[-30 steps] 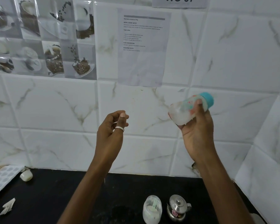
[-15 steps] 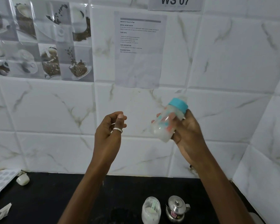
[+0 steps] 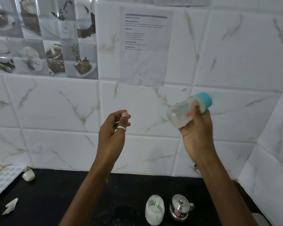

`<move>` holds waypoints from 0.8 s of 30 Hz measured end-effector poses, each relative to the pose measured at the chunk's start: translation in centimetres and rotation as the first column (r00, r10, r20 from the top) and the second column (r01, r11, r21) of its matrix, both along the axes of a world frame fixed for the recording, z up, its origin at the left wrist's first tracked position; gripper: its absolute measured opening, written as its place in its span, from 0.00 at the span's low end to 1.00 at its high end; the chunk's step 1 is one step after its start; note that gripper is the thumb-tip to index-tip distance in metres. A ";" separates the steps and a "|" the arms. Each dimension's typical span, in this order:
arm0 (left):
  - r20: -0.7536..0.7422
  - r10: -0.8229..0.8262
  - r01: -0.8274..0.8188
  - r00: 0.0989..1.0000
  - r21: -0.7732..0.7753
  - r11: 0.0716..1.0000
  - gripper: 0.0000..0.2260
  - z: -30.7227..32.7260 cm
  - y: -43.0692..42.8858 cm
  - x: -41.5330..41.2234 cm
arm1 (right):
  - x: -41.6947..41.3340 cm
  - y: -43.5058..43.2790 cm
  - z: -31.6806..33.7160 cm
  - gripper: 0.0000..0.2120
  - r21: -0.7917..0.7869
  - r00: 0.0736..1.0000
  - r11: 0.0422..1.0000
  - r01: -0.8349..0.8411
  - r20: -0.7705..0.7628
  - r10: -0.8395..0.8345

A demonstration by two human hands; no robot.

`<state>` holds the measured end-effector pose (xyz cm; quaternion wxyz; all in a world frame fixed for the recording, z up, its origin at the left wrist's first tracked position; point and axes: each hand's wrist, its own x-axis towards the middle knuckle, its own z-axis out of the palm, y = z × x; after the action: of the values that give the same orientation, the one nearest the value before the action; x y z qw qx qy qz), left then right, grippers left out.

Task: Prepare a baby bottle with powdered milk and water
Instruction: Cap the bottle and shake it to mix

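Teal-capped baby bottle (image 3: 178,115), above the powder jar (image 3: 154,209): right hand (image 3: 196,132) wraps it; shake firmly, cap tight. Left hand (image 3: 112,128) curls loosely, empty.

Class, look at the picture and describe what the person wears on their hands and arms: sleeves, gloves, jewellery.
The left hand wears one plain silver metal ring, apparently on the thumb. The right hand shows no ring. Both arms are bare: no sleeve, glove or watch shows.
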<state>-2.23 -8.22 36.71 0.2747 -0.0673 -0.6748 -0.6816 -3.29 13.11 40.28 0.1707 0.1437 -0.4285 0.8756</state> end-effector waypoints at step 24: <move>-0.007 -0.003 0.004 1.000 0.014 1.000 0.07 0.0 -0.3 0.2 | 0.6 -0.4 0.2 0.30 0.191 0.999 0.981 -0.040 0.001 0.041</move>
<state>-2.04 -8.50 36.67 0.2765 -0.0692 -0.6690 -0.6864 -2.67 12.72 40.45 0.1390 0.1695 -0.5071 0.8335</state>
